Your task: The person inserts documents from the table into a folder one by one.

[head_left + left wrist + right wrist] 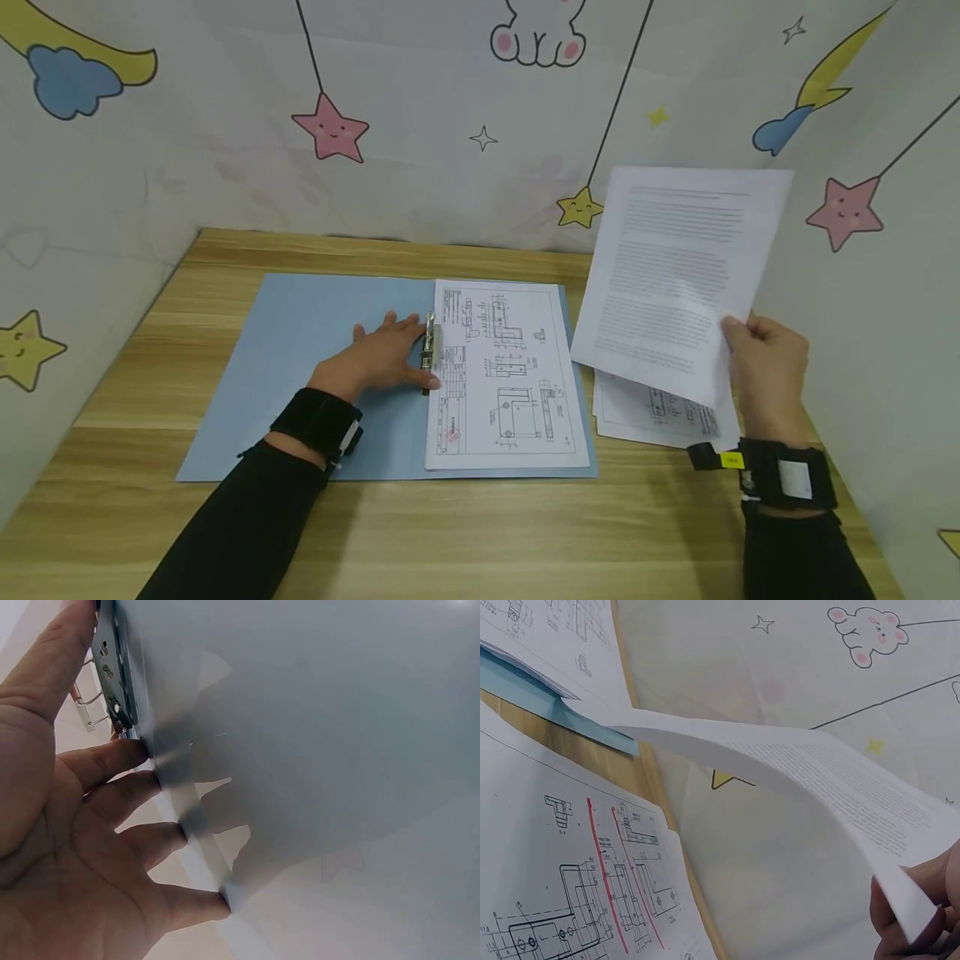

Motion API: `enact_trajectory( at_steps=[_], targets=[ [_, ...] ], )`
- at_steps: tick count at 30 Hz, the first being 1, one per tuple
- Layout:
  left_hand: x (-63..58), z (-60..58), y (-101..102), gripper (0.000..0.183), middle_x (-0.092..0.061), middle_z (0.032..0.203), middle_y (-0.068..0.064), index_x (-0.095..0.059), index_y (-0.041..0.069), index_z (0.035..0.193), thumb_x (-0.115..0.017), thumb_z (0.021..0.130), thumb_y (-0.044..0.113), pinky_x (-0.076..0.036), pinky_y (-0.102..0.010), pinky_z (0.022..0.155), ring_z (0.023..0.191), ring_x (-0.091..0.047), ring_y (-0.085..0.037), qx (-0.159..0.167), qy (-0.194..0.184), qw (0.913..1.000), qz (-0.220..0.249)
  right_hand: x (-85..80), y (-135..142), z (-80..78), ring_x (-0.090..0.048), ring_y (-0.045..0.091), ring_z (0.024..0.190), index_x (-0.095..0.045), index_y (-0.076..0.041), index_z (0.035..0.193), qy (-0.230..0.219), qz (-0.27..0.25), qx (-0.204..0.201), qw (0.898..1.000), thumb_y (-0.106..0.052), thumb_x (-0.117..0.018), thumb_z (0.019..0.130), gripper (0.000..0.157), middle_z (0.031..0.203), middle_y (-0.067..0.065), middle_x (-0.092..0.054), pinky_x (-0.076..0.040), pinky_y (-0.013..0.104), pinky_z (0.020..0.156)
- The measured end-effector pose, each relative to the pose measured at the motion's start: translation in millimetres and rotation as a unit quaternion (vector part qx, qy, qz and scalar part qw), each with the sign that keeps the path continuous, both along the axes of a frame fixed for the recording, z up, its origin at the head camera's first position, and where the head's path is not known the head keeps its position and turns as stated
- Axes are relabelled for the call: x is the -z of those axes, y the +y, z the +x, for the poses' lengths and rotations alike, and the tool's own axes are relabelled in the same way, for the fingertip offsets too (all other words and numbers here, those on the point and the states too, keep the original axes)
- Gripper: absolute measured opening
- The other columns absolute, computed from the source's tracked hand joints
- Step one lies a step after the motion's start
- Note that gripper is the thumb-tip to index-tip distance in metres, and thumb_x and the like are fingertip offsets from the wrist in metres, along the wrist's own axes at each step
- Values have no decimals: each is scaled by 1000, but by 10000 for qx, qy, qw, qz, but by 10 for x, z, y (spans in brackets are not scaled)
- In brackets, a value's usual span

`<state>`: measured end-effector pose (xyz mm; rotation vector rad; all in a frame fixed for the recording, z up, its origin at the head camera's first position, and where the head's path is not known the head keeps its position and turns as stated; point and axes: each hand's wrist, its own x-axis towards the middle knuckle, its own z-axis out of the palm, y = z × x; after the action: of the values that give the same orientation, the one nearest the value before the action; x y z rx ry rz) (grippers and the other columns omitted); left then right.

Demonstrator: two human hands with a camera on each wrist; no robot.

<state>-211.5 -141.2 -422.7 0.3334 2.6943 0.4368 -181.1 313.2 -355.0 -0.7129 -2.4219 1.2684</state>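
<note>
A light blue folder [337,312] lies spread flat on the table, with a metal clip [428,354] along its middle fold. Printed technical drawings [517,375] lie on its right half, their left edge at the clip. My left hand [378,358] rests with fingers spread on the folder beside the clip. The left wrist view shows the fingertips [214,901] against the folder's smooth surface and the thumb near the clip. My right hand [772,367] pinches a sheet of printed text [675,267] by its edge, raised and curving in the right wrist view.
More drawing sheets [652,417] lie on the table to the right of the folder, partly under the raised sheet; red lines mark one drawing [577,885]. The wooden table [465,542] meets a cloth backdrop [420,183] printed with stars at its back and sides.
</note>
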Motion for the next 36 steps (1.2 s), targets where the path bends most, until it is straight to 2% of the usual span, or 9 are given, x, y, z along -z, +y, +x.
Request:
enact_trajectory(
  at_steps=[6, 11, 14, 21, 26, 27, 30, 36],
  targets=[
    [-2, 2, 3, 108, -21, 160, -15, -27, 11, 153, -73, 71, 64, -6, -77, 105, 145, -5, -41, -2, -2, 10000, -40, 42, 11, 3, -60, 14, 81, -66, -9, 123, 153, -361, 263, 9989, -39, -57, 95, 43, 105, 3, -63, -49, 15, 57],
    [6, -3, -1, 109, -21, 160, -14, -27, 12, 153, -74, 71, 65, -5, -77, 105, 145, -5, -42, -26, 8, 10000, -21, 62, 4, 8, -59, 16, 82, -67, -11, 122, 361, -700, 432, 9960, -40, -58, 95, 41, 107, 5, -63, -48, 16, 55],
    [20, -9, -6, 109, -21, 160, -14, -27, 12, 153, -73, 70, 65, -5, -77, 105, 145, -5, -41, -33, 27, 10000, -7, 99, -47, 18, -58, 16, 82, -66, -12, 124, 334, -911, 400, 9945, -40, -59, 94, 41, 109, 6, -62, -46, 18, 54],
    [28, -8, -8, 109, -21, 160, -14, -27, 12, 153, -74, 70, 65, -6, -77, 105, 145, -5, -41, -39, 28, 10000, 17, 289, -332, 59, -50, 15, 74, -67, -4, 118, -50, -721, -120, 9973, -37, -60, 95, 41, 97, 5, -61, -39, 22, 51],
    [19, -4, 3, 109, -20, 160, -14, -27, 12, 153, -74, 70, 66, -6, -77, 105, 145, -5, -41, -44, 14, 10000, -15, 482, -517, 83, -50, 15, 69, -68, -1, 111, -381, -429, -591, 9966, -38, -58, 96, 41, 88, 6, -61, -41, 25, 50],
    [14, -3, 5, 109, -21, 160, -15, -27, 12, 153, -74, 70, 65, -6, -77, 105, 145, -5, -42, -36, 18, 10000, -7, 516, -556, 87, -52, 15, 68, -69, 0, 109, -369, -394, -652, 9964, -37, -59, 95, 41, 87, 7, -62, -42, 30, 48],
    [2, 4, 7, 109, -21, 160, -15, -28, 12, 153, -74, 70, 65, -6, -77, 105, 145, -6, -42, -34, 28, 10000, -3, 591, -651, 107, -55, 17, 69, -69, 1, 108, -410, -342, -913, 9944, -34, -59, 96, 39, 88, 11, -66, -45, 32, 51],
    [-13, 8, 3, 108, -21, 160, -15, -27, 11, 153, -74, 71, 64, -6, -77, 105, 145, -6, -42, -31, 30, 10000, 19, 690, -753, 127, -57, 22, 72, -68, 3, 108, -647, -158, -1419, 9876, -30, -58, 96, 36, 92, 16, -67, -43, 26, 54]
  ],
)
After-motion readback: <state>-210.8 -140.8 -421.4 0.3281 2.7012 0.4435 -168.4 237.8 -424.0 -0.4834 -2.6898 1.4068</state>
